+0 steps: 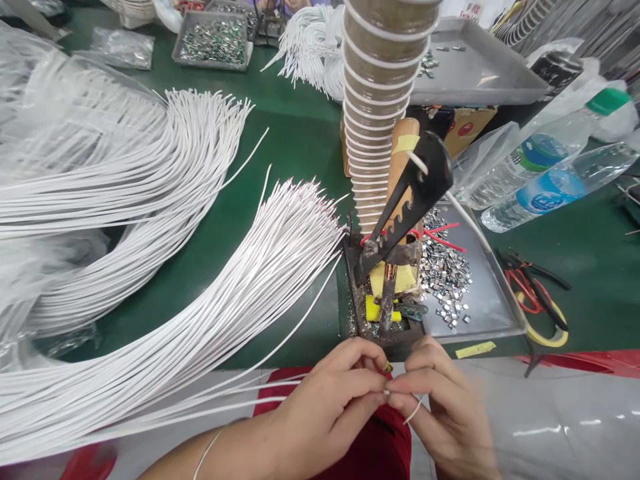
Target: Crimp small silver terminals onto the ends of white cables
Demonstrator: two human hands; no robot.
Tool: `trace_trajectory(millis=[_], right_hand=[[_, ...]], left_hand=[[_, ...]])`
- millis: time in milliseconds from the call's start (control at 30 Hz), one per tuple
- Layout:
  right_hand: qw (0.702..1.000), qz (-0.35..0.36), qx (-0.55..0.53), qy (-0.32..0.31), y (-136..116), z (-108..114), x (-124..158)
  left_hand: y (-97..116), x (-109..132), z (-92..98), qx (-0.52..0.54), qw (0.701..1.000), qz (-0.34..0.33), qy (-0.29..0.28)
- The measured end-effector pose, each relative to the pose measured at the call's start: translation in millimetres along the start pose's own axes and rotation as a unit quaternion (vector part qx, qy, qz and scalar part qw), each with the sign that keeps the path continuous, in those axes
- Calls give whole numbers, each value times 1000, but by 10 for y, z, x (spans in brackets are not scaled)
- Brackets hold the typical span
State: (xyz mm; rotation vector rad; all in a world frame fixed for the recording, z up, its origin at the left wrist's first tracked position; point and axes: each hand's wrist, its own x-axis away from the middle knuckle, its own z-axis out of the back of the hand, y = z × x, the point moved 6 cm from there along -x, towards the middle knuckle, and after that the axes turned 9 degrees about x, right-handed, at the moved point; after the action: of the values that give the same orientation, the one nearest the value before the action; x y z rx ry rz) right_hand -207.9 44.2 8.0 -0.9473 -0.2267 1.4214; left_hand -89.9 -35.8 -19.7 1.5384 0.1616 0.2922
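Note:
My left hand (333,400) and my right hand (443,403) meet at the table's near edge, fingertips pinched together on the end of a thin white wire (414,410). A small brass-coloured piece (388,367) shows between the fingertips. Just beyond them stands a dark hand-lever crimping tool (400,220) on a gritty base. A large fan of white wires (210,313) sweeps from the left toward the tool, its stripped ends pointing right.
A metal tray (493,313) of small shiny metal clips lies right of the tool. Pliers and red-handled cutters (537,293) rest further right. Two plastic bottles (550,180) lie behind. A tall spool wound with white wire (383,107) rises behind the tool. More wire bundles (100,173) fill the left.

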Motion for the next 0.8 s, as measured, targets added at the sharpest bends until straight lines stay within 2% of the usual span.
trace_trajectory(millis=[133, 233, 333, 433, 533, 667, 733, 800], right_hand=[[1000, 7, 2, -11, 33, 8, 39], [993, -38, 105, 33, 256, 190, 0], [967, -60, 233, 83, 562, 368, -109], [951, -67, 296, 65, 861, 374, -225], [947, -89, 308, 27, 1041, 333, -251], [949, -90, 303, -2, 1027, 382, -155], [948, -92, 303, 23, 948, 462, -91], [953, -108, 274, 73, 844, 540, -22]], left_hand=[[-51, -26, 9, 12, 1000, 7, 3], [-83, -26, 56, 10, 999, 28, 33], [-114, -12, 72, 25, 997, 45, 54], [-177, 14, 77, 28, 993, 81, 78], [-211, 25, 75, 29, 990, 107, 83], [-175, -7, 94, 46, 991, 95, 86], [-159, -25, 117, 66, 989, 89, 102], [-159, -39, 134, 93, 984, 98, 119]])
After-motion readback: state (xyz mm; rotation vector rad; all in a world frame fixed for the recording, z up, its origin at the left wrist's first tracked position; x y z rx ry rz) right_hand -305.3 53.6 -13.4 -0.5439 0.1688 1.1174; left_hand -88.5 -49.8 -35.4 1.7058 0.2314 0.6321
